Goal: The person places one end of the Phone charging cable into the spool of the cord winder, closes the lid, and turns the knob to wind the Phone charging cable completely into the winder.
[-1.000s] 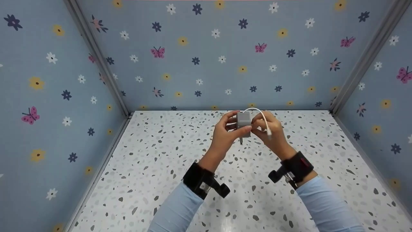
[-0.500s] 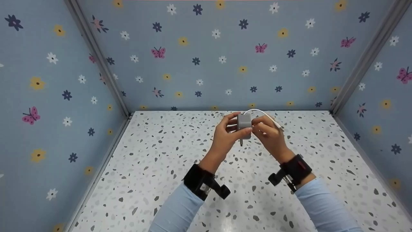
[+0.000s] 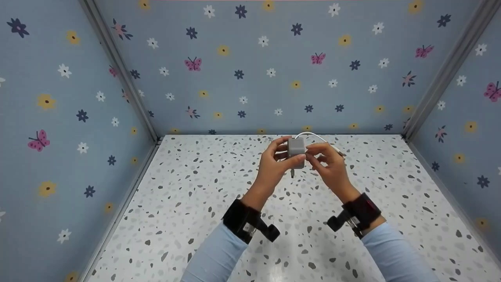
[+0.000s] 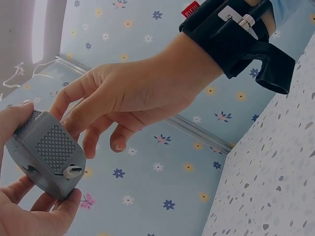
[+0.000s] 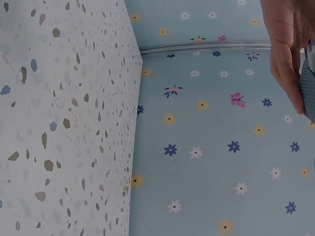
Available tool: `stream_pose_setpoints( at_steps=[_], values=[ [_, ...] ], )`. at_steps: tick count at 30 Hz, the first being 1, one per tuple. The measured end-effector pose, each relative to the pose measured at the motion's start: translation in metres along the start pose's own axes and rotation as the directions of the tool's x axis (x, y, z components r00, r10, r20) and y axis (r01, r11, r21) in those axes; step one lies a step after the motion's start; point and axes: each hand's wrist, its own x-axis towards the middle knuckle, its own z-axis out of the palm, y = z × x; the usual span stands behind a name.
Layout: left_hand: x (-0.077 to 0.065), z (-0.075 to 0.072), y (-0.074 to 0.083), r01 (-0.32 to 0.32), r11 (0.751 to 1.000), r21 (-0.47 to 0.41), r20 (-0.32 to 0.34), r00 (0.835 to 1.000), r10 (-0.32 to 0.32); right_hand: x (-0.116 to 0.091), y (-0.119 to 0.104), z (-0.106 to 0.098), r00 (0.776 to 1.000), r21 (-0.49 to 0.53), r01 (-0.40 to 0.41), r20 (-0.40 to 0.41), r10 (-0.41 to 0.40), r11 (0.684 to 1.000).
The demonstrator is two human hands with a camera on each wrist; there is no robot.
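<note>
My left hand point(image 3: 272, 166) holds a small grey charger block point(image 3: 296, 145) between thumb and fingers, raised above the table. A ridged diamond pattern covers one face of the block point(image 4: 54, 150) in the left wrist view, and a white USB-C plug point(image 4: 74, 171) sticks out there. From its far end a white cable point(image 3: 313, 134) arcs over to the right, its free end behind my right hand point(image 3: 330, 166). Thumb and index finger of that hand pinch at the block's right side. Exactly which part they grip I cannot tell. Only the block's edge point(image 5: 308, 91) shows in the right wrist view.
A white speckled table point(image 3: 188, 219) lies below the hands. Blue walls with flowers and butterflies point(image 3: 270, 94) stand at the back and both sides, joined by grey corner rails point(image 3: 121, 66). Black camera straps point(image 3: 362, 213) circle both wrists.
The cable's free end has swung right, from in front of my right hand to behind it. My right hand has shifted slightly down; the left keeps its hold on the block.
</note>
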Motion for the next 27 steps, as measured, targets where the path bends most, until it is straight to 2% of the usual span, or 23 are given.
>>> stream_pose_setpoints(
  at_steps=[10,21,27],
  values=[
    [-0.0011,0.0001,-0.0012,-0.007,1.000,-0.004,0.009,1.000,0.007,0.0015,0.0029,0.0007,0.994,-0.059,0.106,0.010,-0.105,0.993],
    [-0.0007,0.0000,-0.0029,0.006,1.000,-0.005,0.011,1.000,-0.006,0.0054,0.0038,0.0000,0.990,-0.120,0.142,0.019,-0.141,0.983],
    [-0.0005,0.0009,-0.0043,0.012,1.000,-0.002,0.021,1.000,-0.012,0.0049,0.0031,0.0004,0.993,-0.118,0.122,0.022,-0.120,0.986]
  ],
)
